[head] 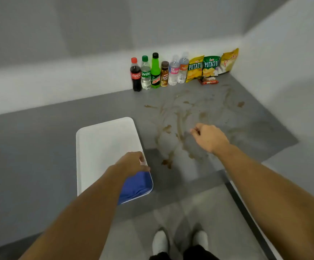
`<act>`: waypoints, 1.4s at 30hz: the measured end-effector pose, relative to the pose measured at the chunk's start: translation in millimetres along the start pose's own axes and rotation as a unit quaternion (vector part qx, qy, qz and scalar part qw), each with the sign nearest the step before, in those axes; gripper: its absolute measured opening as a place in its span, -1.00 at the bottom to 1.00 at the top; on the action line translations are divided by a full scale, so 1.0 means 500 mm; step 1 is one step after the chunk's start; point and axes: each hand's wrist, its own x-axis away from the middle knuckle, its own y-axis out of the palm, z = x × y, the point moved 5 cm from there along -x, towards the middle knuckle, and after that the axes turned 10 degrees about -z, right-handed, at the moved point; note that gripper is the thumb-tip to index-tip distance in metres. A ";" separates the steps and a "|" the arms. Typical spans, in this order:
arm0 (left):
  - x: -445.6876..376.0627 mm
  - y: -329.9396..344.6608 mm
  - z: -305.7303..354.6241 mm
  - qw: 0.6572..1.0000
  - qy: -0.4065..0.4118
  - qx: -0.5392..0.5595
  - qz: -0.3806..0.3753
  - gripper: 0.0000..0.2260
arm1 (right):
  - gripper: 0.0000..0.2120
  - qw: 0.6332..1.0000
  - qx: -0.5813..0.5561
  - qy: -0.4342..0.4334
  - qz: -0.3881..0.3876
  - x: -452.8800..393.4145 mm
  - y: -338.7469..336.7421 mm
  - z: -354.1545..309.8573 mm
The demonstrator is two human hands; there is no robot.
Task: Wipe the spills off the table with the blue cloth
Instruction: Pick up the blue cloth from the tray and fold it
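The blue cloth (136,184) lies bunched in the near right corner of a white tray (103,145) on the grey table (39,147). My left hand (132,163) rests over the cloth's far edge by the tray's right rim. Its fingers are curled down and the thumb touches the cloth; whether it grips the cloth is hidden. Brown spills (180,126) smear the table right of the tray, with a blot (167,162) close to the cloth. My right hand (208,137) hovers above the spills, loosely curled, holding nothing.
Along the back wall stands a row of bottles (152,74), from a cola bottle (135,76) to water bottles (178,70). Chip bags (210,66) and a small red packet (208,80) sit in the corner. The table's near edge (171,201) is by my feet.
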 end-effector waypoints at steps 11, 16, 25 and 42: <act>0.015 0.049 -0.022 0.992 -0.047 -0.090 -0.069 -0.62 | -0.69 0.999 -0.009 0.036 0.000 0.029 0.004 0.019; 0.033 0.034 -0.020 0.994 -0.028 -0.049 -0.093 -0.60 | -0.66 0.999 -0.011 0.038 0.001 0.038 -0.002 0.025; 0.067 -0.033 0.011 0.997 0.015 0.015 -0.078 -0.53 | -0.65 0.998 -0.047 0.036 -0.012 0.049 -0.003 0.027; 0.036 -0.102 0.248 0.910 0.140 0.390 -0.008 -0.60 | -0.60 0.889 -0.413 -0.082 -0.179 0.048 0.035 -0.043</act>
